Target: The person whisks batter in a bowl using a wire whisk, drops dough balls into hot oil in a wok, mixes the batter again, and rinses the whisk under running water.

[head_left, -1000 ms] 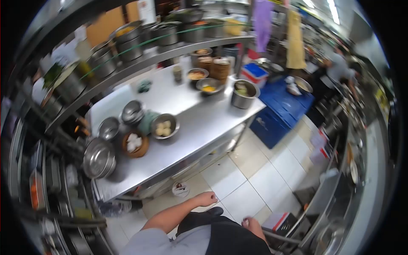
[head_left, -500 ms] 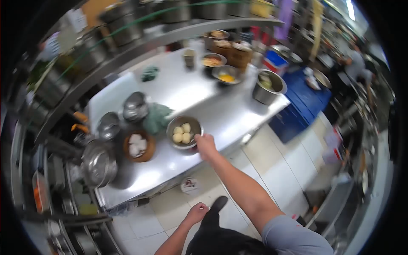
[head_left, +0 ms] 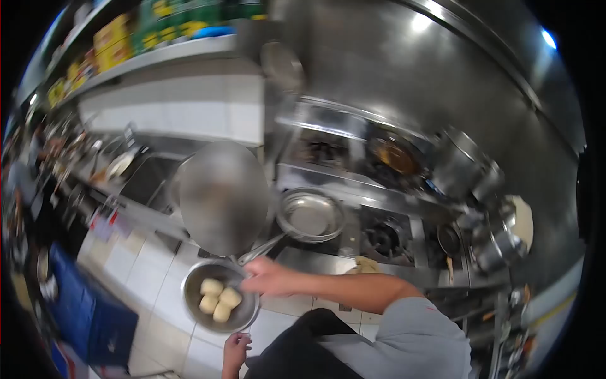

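Note:
My right hand (head_left: 268,278) grips the right rim of a metal bowl (head_left: 193,295), which is held over the tiled floor, slightly tilted. Several pale, rounded dough-like pieces (head_left: 221,299) lie together inside it. Just below the bowl's lower edge is my left hand (head_left: 236,348), apart from the rim, its fingers curled in and nothing visible in them. A large round metal vessel (head_left: 221,196), blurred, is directly beyond the bowl. Right of that vessel, shallow metal pans (head_left: 309,216) are stacked, with a long handle pointing toward my right hand.
Gas burners (head_left: 385,240) and a pan of brown liquid (head_left: 396,156) are on the stove. Tall pots (head_left: 456,165) stand at the right. A sink (head_left: 151,180) is at the left, above a blue chest (head_left: 95,309). Another person (head_left: 24,183) is at the far left.
The view has swung from the worktable to the stove. My right hand has taken the bowl of pale pieces by its rim and carried it off the table. My left hand is now near the bowl.

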A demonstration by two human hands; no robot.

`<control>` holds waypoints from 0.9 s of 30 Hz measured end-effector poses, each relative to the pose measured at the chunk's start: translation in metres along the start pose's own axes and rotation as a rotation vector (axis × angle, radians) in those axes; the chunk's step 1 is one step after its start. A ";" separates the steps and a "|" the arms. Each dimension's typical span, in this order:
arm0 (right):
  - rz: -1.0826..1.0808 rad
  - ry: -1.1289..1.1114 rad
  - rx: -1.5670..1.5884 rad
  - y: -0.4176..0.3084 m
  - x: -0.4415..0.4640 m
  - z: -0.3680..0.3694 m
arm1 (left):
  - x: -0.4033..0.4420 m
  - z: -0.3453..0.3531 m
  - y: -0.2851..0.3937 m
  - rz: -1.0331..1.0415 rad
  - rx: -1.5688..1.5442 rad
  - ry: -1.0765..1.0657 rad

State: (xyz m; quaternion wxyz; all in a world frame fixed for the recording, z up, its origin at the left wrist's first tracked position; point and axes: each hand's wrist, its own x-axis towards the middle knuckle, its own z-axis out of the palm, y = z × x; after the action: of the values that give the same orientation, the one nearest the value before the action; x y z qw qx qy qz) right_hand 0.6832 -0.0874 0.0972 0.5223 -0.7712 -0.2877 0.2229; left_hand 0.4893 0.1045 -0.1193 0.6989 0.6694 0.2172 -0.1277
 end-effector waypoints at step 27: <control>0.290 1.538 0.295 0.170 -0.387 -0.600 | 0.213 0.736 0.325 -0.387 -0.498 -0.920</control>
State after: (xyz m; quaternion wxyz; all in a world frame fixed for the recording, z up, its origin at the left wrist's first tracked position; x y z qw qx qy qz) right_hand 0.8210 -0.8045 0.1684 0.6369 -0.6614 0.2892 -0.2707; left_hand 0.9249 -0.5781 0.0726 0.8225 0.3072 0.0323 -0.4776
